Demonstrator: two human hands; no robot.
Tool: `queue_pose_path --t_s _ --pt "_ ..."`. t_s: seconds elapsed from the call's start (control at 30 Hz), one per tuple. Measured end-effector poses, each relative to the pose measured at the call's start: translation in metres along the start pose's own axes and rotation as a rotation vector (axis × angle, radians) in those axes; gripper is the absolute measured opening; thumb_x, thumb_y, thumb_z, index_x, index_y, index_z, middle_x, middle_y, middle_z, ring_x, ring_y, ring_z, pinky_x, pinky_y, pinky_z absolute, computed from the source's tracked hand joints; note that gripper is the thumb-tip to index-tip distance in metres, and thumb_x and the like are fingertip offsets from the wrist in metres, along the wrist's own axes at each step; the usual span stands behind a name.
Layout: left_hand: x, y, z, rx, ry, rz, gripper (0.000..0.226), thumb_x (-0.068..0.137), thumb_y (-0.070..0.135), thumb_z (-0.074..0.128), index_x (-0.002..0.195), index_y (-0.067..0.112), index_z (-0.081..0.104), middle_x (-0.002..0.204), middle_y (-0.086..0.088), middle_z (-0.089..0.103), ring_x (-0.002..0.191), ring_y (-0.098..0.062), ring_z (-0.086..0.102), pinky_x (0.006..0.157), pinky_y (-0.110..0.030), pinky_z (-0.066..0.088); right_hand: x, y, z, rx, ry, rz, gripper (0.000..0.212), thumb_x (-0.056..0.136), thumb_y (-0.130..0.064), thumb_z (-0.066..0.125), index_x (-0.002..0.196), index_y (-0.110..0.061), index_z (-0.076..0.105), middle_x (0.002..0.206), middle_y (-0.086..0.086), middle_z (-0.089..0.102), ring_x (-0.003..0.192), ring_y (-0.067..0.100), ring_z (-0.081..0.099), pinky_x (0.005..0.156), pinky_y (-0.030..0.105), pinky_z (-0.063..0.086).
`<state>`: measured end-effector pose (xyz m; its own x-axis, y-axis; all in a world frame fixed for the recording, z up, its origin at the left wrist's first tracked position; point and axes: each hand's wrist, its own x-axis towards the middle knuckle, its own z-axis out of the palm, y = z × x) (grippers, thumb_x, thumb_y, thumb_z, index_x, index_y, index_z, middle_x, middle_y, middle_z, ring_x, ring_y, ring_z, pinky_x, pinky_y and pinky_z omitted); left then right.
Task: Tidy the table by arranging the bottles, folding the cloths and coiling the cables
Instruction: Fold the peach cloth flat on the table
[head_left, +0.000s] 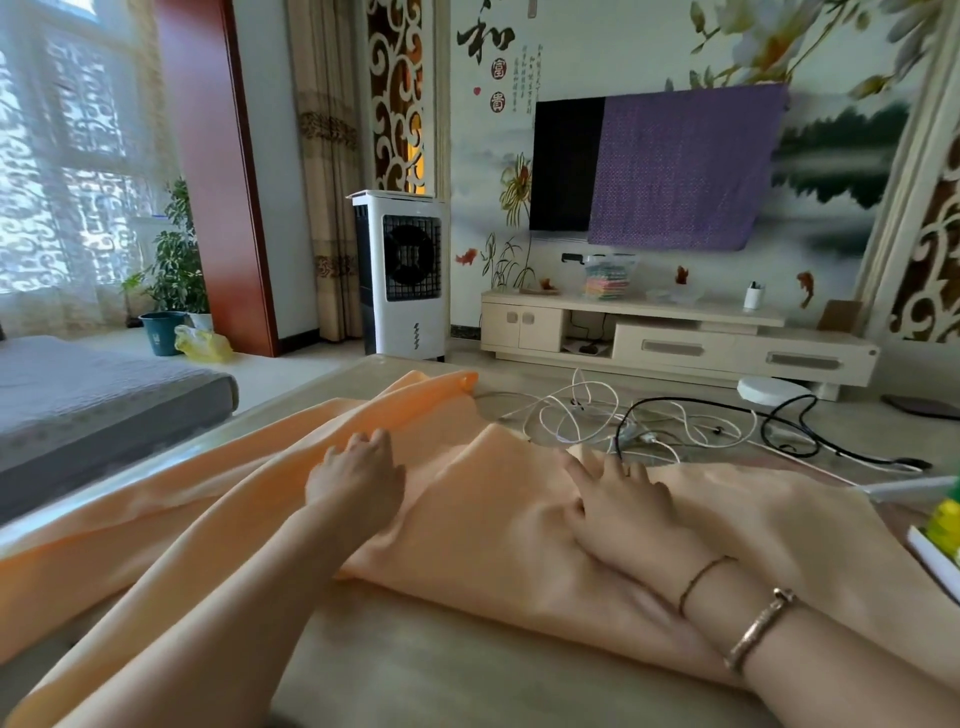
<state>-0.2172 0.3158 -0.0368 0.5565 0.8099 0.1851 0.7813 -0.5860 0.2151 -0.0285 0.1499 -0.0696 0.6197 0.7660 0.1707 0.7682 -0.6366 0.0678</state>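
- I'm on the cloth-folding step: the orange cloth (467, 519) lies spread across the middle of the worktop (467, 675), one end trailing off the left edge, the other running toward the right edge.
- My left hand (358, 478) rests on a raised fold near the cloth's far side, fingers curled lightly over the ridge; I can't tell whether it actually pinches the fabric.
- My right hand (618, 499) lies flat on the cloth, fingers straight and spread, pressing it down and gripping nothing.
- Beyond the cloth, toward the far edge, the white cable (571, 415) and black cable (779, 421) lie tangled and uncoiled, touching the cloth's far border by my right fingertips.
- At the right edge a green and yellow object (945, 514) shows only in part; too cropped to name.
- Next, as I judge it: smooth the wrinkles, take a proper hold of one end and bring it over squarely, keeping the cables out of the fold.
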Motion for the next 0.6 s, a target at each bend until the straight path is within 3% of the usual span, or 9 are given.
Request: queue_pose_path --t_s 0.07,0.17,0.23,0.33,0.4,0.47,0.53,0.6 --pt "0.004 0.004 0.001 -0.151 -0.03 0.038 0.037 0.098 0.045 0.042 0.112 0.014 0.057 0.11 -0.004 0.058 0.102 -0.023 0.056 0.088 -0.035 0.049 0.004 -0.001 -0.008 -0.034 -0.074 -0.017 0.061 0.096 -0.039 0.034 0.151 -0.039 0.008 0.145 0.015 0.031 0.127 0.038 0.036 0.097 0.047 0.04" --pt "0.003 0.014 0.001 -0.2 -0.262 0.003 0.051 0.096 0.053 0.042 0.112 0.007 0.058 0.093 -0.004 0.061 0.081 -0.02 0.059 0.069 -0.027 0.047 0.008 -0.004 -0.014 -0.092 -0.123 -0.058 0.059 0.097 -0.037 0.032 0.152 -0.039 0.008 0.145 0.016 0.031 0.127 0.039 0.037 0.1 0.046 0.039" --pt "0.001 0.018 0.0 -0.176 -0.334 -0.014 0.055 0.093 0.057 0.044 0.115 0.007 0.056 0.092 -0.005 0.063 0.076 -0.02 0.06 0.063 -0.026 0.048 0.007 -0.006 -0.016 -0.121 -0.145 -0.063 0.057 0.099 -0.037 0.03 0.152 -0.037 0.01 0.146 0.017 0.03 0.128 0.04 0.036 0.101 0.046 0.038" --pt "0.001 0.026 -0.007 -0.266 -0.475 -0.098 0.071 0.09 0.07 0.032 0.102 0.006 0.06 0.093 -0.007 0.065 0.076 -0.024 0.062 0.074 -0.028 0.05 0.006 -0.006 -0.015 -0.123 -0.152 -0.048 0.049 0.1 -0.039 0.027 0.149 -0.036 0.021 0.148 0.013 0.027 0.128 0.039 0.034 0.1 0.047 0.038" --pt "0.0 0.03 -0.011 -0.378 -0.497 -0.173 0.07 0.093 0.069 0.022 0.094 0.009 0.058 0.084 -0.006 0.056 0.066 -0.021 0.051 0.072 -0.028 0.042 0.004 -0.006 -0.014 -0.112 -0.148 -0.041 0.047 0.1 -0.04 0.025 0.147 -0.036 0.025 0.149 0.011 0.027 0.128 0.038 0.033 0.1 0.047 0.038" --pt "-0.002 0.028 -0.01 -0.447 -0.46 -0.174 0.064 0.098 0.06 0.023 0.101 0.009 0.062 0.088 -0.005 0.059 0.073 -0.019 0.053 0.08 -0.028 0.043 0.004 -0.007 -0.013 -0.104 -0.143 -0.038 0.047 0.1 -0.041 0.025 0.147 -0.036 0.025 0.148 0.011 0.027 0.129 0.038 0.032 0.1 0.048 0.039" --pt "-0.003 0.026 -0.007 -0.575 -0.457 -0.117 0.052 0.099 0.053 0.034 0.117 0.014 0.063 0.105 -0.003 0.067 0.093 -0.018 0.062 0.096 -0.03 0.045 0.003 -0.006 -0.013 -0.102 -0.141 -0.038 0.048 0.099 -0.043 0.027 0.147 -0.036 0.025 0.149 0.011 0.026 0.13 0.037 0.031 0.1 0.049 0.038" --pt "-0.006 0.027 -0.009 -0.848 -0.497 -0.109 0.041 0.095 0.052 0.047 0.118 0.022 0.062 0.106 -0.003 0.07 0.097 -0.021 0.067 0.094 -0.037 0.052 0.002 -0.005 -0.013 -0.095 -0.142 -0.042 0.05 0.098 -0.046 0.029 0.147 -0.037 0.023 0.15 0.01 0.023 0.131 0.037 0.029 0.101 0.049 0.038"
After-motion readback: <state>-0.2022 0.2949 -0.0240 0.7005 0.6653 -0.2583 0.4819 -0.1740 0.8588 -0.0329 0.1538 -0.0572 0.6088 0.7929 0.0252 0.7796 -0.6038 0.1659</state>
